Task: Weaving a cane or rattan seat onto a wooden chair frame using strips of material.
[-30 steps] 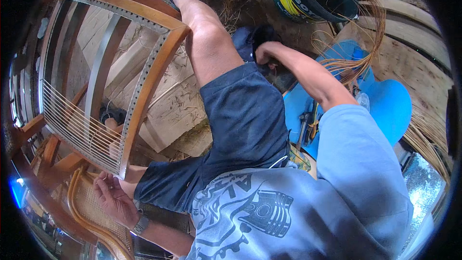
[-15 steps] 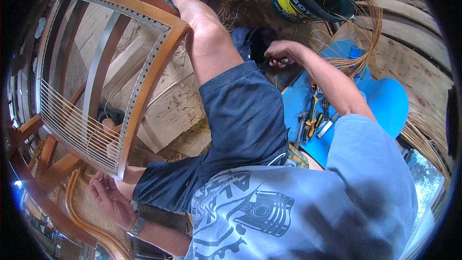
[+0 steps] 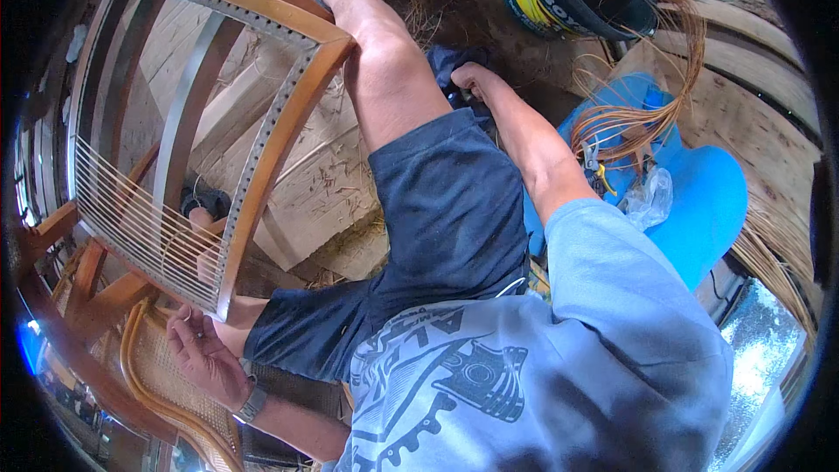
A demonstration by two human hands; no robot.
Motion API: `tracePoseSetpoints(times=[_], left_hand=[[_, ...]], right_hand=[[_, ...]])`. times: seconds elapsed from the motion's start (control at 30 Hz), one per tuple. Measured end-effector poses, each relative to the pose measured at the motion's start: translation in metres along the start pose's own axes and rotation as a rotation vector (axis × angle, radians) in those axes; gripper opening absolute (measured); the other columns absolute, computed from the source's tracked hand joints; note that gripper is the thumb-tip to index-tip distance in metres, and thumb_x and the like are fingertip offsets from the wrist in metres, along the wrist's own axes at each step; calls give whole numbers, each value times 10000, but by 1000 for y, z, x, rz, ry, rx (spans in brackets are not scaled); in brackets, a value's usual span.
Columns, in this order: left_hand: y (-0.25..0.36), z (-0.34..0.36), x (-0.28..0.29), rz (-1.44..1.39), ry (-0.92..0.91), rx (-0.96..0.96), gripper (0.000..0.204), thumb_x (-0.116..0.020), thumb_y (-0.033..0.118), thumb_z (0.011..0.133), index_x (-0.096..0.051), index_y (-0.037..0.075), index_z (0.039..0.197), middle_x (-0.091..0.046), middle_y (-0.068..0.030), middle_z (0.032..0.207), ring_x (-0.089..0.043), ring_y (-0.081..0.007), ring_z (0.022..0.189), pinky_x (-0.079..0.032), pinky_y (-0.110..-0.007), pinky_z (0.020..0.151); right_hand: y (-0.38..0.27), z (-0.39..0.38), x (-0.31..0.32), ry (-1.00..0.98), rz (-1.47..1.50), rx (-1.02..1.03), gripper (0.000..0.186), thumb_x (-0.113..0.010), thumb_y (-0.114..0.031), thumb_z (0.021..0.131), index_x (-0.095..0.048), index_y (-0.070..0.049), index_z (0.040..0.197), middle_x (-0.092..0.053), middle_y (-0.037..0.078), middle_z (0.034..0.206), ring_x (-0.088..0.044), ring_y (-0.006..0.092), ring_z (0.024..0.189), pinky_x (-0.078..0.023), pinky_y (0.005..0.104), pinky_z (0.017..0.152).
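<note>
A wooden chair frame (image 3: 278, 144), with small holes along its edges, leans at my left. Thin pale cane strands (image 3: 144, 223) run in rows across its lower part. Below its bottom corner is my left hand (image 3: 205, 357), fingers curled and thumb close to the fingertips; whatever they pinch is too small to name. My right hand (image 3: 476, 81) reaches past my right knee and is closed beside a dark blue cloth (image 3: 448, 61). Something dark with a shiny spot shows under its fingers, mostly hidden.
A blue plastic seat (image 3: 712, 201) at my right carries yellow-handled pliers (image 3: 599, 170), a clear plastic bag (image 3: 648, 199) and a bundle of cane (image 3: 642, 127). Beyond stands a black bucket (image 3: 559, 0). A woven cane panel (image 3: 166, 376) lies under my left forearm.
My right hand has moved left and farther away, onto the dark cloth; the dark handle seen in it is now mostly hidden. My left hand stays at the frame's corner.
</note>
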State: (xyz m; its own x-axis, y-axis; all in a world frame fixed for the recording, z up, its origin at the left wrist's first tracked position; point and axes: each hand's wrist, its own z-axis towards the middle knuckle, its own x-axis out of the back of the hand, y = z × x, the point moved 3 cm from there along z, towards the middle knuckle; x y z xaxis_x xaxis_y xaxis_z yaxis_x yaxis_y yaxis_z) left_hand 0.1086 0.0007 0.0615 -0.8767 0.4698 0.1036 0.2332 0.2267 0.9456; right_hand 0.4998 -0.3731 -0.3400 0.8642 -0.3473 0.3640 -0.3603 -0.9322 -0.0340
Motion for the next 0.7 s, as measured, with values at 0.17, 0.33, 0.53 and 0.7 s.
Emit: tracePoseSetpoints(times=[0.17,0.33,0.53,0.7], left_hand=[[-4,3,4,-14,11,0,185,-549,159,1006,-571,21,1128,-642,-94,1095,-632,-168,984,-516,-285,878],[-10,5,2,-16,5,29,194,-544,163,1010,-567,23,1141,-637,-93,1106,-624,-160,995,-512,-282,880],[-7,2,9,-21,12,17,195,-546,160,1008,-569,22,1144,-639,-89,1109,-621,-159,998,-509,-281,878],[-8,2,14,-13,22,19,190,-550,162,1006,-577,26,1137,-641,-91,1115,-620,-159,1000,-507,-284,886]], right_hand=[[25,-18,-9,240,91,200,546,-548,-116,722,-583,144,1201,-554,320,1295,-547,369,1245,-491,381,961],[37,-22,-15,61,-83,176,275,-531,-135,751,-694,34,893,-676,233,942,-672,333,866,-521,442,652],[45,-39,2,-46,726,-93,191,-457,-195,914,-536,-91,774,-545,42,688,-479,127,458,-372,296,411],[44,-75,10,-395,1017,-136,229,-435,-249,1005,-527,-84,874,-549,-2,656,-462,55,449,-368,226,412]])
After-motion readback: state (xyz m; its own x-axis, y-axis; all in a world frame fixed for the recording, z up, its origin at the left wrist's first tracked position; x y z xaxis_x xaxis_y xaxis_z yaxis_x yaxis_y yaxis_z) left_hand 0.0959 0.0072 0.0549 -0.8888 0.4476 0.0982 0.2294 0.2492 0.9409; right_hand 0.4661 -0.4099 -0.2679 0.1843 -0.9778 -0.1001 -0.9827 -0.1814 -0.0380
